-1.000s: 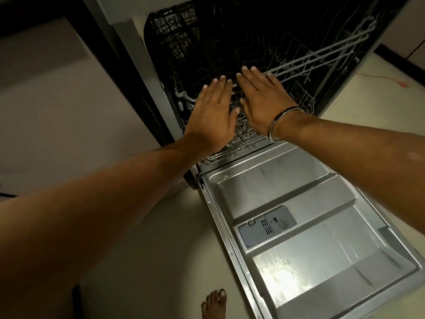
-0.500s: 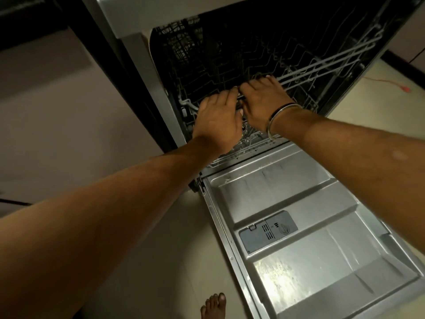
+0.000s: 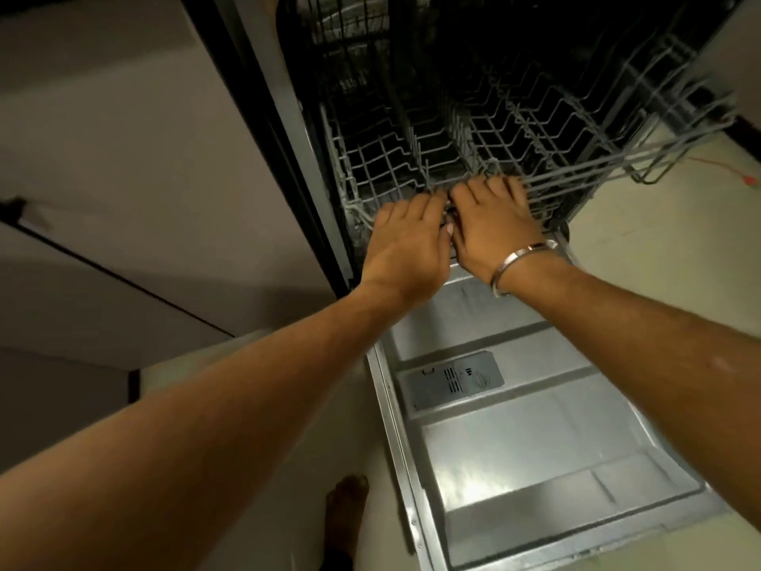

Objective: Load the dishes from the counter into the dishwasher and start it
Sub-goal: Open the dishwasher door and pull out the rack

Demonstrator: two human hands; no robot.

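Dishwasher door lies open; both hands grip the grey wire rack front rail.

The fingertips of the left hand and the right hand curl out of sight over the front rim of the wire rack, so the grip beneath cannot be made out. Behind that rim the dishwasher's interior is too dark to read. The rack's right end is smeared by blur. The open door and a bare foot beside it are cut off by the bottom edge.
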